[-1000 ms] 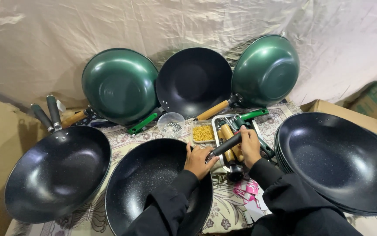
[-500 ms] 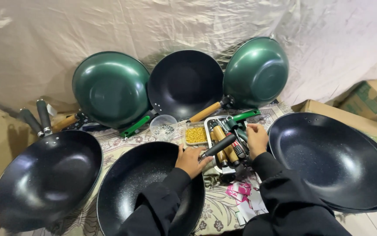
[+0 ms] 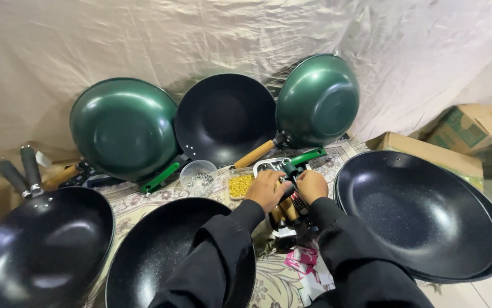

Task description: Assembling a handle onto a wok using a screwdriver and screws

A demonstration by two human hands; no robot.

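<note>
- Patterned floral cloth (image 3: 143, 194) spread over the floor, with bare pale tile showing at the near right corner
- Crinkled beige sheet (image 3: 143, 40) hung as a backdrop across the far side
- Two cardboard boxes (image 3: 474, 128) stacked at the far right
- Three woks propped against the backdrop: green one far left (image 3: 123, 128), black one in the middle (image 3: 226, 117), green one to its right (image 3: 317, 100) with a wooden handle
- Three black woks lying flat nearer: near left (image 3: 41, 251), near centre (image 3: 160, 254), and a stack on the right (image 3: 423, 214)
- Two small clear tubs between the rows: one with silvery hardware (image 3: 198, 177), one with yellow pieces (image 3: 241, 185)
- Metal tray (image 3: 269, 165) of wooden handles in the centre, a green handle (image 3: 308, 155) lying across its far edge
- Dark handle (image 3: 289, 174) held over the tray, centre of the scene, between both hands
- Left hand (image 3: 267, 188) clenched around the dark handle from the left, black sleeve to the wrist
- Right hand (image 3: 311, 185) closed on the same dark handle from the right
- Pink and white paper slips (image 3: 306, 262) scattered near, between the sleeves
</note>
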